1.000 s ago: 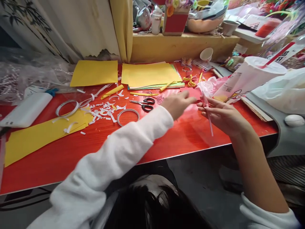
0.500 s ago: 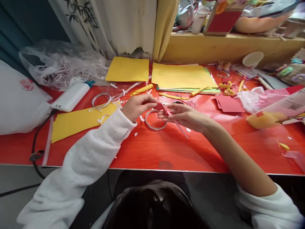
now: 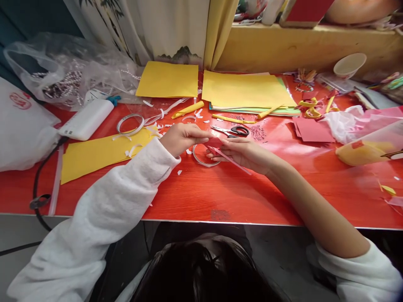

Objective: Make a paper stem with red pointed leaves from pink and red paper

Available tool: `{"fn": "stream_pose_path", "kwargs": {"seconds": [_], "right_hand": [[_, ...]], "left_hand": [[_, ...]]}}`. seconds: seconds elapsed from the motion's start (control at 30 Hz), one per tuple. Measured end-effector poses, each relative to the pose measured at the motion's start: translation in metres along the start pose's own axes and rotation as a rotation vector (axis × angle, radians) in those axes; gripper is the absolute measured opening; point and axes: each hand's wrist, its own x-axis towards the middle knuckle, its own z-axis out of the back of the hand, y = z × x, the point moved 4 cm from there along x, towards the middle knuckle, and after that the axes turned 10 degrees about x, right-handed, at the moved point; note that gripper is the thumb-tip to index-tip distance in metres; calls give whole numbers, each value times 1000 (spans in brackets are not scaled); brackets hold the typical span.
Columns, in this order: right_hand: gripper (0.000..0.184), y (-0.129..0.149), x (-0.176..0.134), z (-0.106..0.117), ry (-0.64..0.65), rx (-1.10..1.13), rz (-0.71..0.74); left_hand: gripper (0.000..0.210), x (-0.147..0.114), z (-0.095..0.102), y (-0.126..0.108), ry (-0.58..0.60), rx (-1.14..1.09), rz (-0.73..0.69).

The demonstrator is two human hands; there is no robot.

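Observation:
Between my hands, above the red table (image 3: 189,197), is a small piece of red paper (image 3: 215,143). My left hand (image 3: 184,139) pinches its left end between thumb and fingers. My right hand (image 3: 245,154), palm turned up, grips its right end with the thumb on top. A thin pink strip (image 3: 236,163) slants down from the paper under the right hand; whether it is joined to the paper I cannot tell. Just below lies a tape roll (image 3: 204,163), partly covered by the right fingers. Black-handled scissors (image 3: 241,131) rest just behind the hands.
Yellow paper sheets (image 3: 248,90) lie at the back, with rolled yellow paper (image 3: 188,110) before them. At left are another tape roll (image 3: 129,124), a white power strip (image 3: 86,119) and plastic bags (image 3: 25,121). Red paper squares (image 3: 315,130) and a paper cup (image 3: 350,66) are at right.
The view has shifted slightly, uncovering more of the scissors. The red paper has turned flatter between my hands, and the left fingers have straightened along it.

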Motion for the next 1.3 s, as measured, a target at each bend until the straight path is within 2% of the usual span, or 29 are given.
{"fn": "stream_pose_path", "kwargs": {"seconds": [0.13,0.27,0.37,0.63,1.3], "right_hand": [[20,0,0,-4,32,9,-21],[30,0,-2,-3,34,-29,-70],[35,0,-2,0,7,-45,-86],[32,-1,0,-4,40,-10,-47],[30,-3,0,-1,-12,-25,-19]], "left_hand": [[21,0,-1,4,-10,32,10],[35,1,-3,7,40,39,66],[23,2,-6,12,12,3,79],[16,4,-18,18,-158,-152,122],[13,3,-29,19,-145,-153,111]]}}
